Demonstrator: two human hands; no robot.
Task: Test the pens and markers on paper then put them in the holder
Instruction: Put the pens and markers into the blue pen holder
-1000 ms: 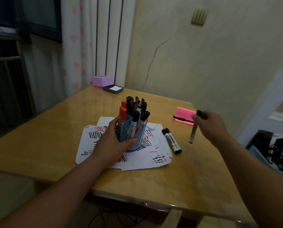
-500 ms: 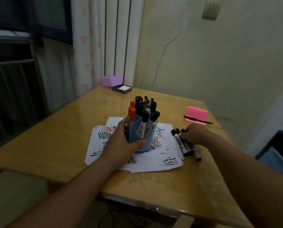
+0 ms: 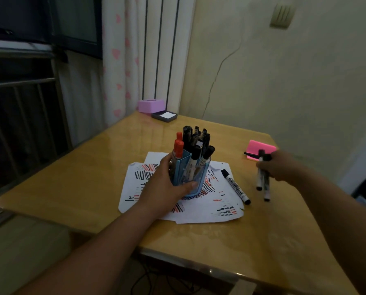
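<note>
Now lifts off the table (image 3: pixel 263 241), to the right of the holder (image 3: pixel 190 177), what look through the blur like two white, black-capped markers (image 3: pixel 262 182) gripped in the right hand (image 3: pixel 280 167), leaves a third marker (image 3: pixel 236 186) lying just right of the holder, and clasps that crowded blue holder on the scribbled paper (image 3: pixel 209 211) with the left hand (image 3: pixel 167 184), so probably near the finish.

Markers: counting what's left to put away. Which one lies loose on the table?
The white marker lying flat at the paper's right edge. The right hand holds two markers; the rest stand in the holder.
</note>
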